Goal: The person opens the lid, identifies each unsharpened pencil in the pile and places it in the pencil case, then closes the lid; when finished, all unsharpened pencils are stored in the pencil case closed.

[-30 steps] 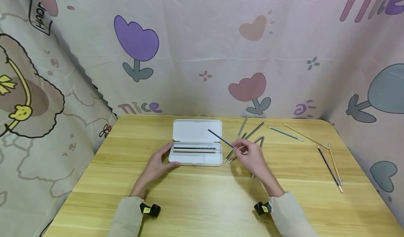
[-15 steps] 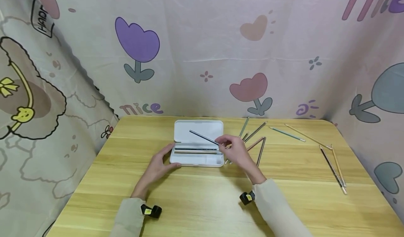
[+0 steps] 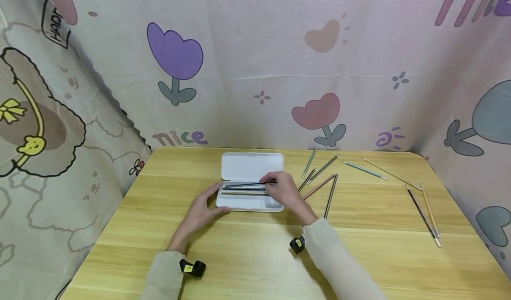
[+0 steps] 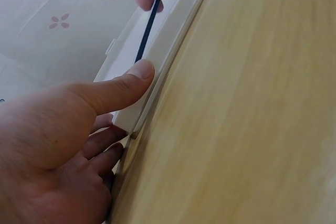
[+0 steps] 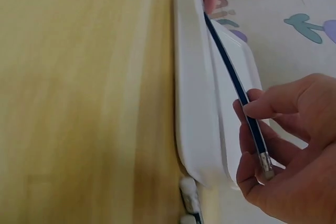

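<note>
A white pencil case (image 3: 250, 206) lies with its lid (image 3: 252, 167) raised and several pencils in its tray. My left hand (image 3: 201, 209) grips the case's left end. In the left wrist view the thumb (image 4: 126, 88) presses on the front rim, with the other fingers round the corner. Over the tray, my right hand (image 3: 284, 189) pinches a dark blue pencil (image 5: 231, 72) between thumb and fingers, near its eraser end. This pencil slants along the case in the right wrist view, its far tip reaching towards the left hand.
Several loose pencils (image 3: 317, 187) lie crossed just right of the case. Farther right are a teal pencil (image 3: 365, 170), a long yellow pencil (image 3: 391, 173) and a dark pencil (image 3: 423, 215) beside another yellow one. A patterned curtain (image 3: 251, 69) hangs behind the wooden table (image 3: 247, 255).
My right hand has carried the dark blue pencil left and down, from above the loose pencils to over the tray, and the pencil now lies nearly level. My left hand stays on the case.
</note>
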The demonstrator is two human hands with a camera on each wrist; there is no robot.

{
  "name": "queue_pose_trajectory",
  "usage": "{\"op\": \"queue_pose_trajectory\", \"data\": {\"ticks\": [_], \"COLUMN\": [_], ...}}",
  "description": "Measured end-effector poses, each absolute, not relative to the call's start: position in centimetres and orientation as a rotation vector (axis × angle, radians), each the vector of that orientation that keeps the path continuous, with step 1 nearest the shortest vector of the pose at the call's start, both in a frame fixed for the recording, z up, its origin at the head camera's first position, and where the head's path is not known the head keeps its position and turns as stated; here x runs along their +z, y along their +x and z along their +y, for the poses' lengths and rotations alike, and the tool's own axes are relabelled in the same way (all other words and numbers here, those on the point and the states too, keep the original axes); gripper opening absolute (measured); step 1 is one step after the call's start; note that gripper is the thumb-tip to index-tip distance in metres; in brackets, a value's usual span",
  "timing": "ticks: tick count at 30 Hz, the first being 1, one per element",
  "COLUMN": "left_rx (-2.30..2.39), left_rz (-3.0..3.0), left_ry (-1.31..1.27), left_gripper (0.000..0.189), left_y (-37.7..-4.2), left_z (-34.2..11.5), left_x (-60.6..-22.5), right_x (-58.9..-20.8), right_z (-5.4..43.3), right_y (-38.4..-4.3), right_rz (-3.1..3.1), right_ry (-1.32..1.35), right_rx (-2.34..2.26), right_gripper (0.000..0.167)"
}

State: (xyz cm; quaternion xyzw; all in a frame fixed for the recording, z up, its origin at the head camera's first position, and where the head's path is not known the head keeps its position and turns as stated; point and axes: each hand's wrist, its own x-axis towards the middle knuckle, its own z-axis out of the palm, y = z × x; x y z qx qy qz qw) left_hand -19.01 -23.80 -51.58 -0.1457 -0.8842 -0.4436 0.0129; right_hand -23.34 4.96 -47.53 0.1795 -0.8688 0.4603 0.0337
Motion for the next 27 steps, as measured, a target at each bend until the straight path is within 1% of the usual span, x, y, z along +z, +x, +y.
{"op": "queue_pose_trajectory", "data": {"ticks": [5,13,27], "left_rx": [-1.389,-1.394,-1.393], "left_rz": [-2.77,-2.772,-2.746], "left_ry": [-0.441,-0.423,-0.444], "left_gripper": [0.093,0.093,0.091], "left_y": [-19.0,-19.0,-18.9], "left_z": [-23.7,-23.8,-23.6], "left_x": [-51.5,-51.5,-51.5], "right_x": [-48.2,-48.5,-48.9], "right_z": [4.2,3.7,4.2], "right_y": [-23.3,-22.9,-22.5], "right_rz": [-2.717,-2.706,-2.678], "right_ry": [0.611,0.626,0.672], "right_rx": [1.35,1.253,1.28], "right_gripper": [0.018,0.018,0.015]}}
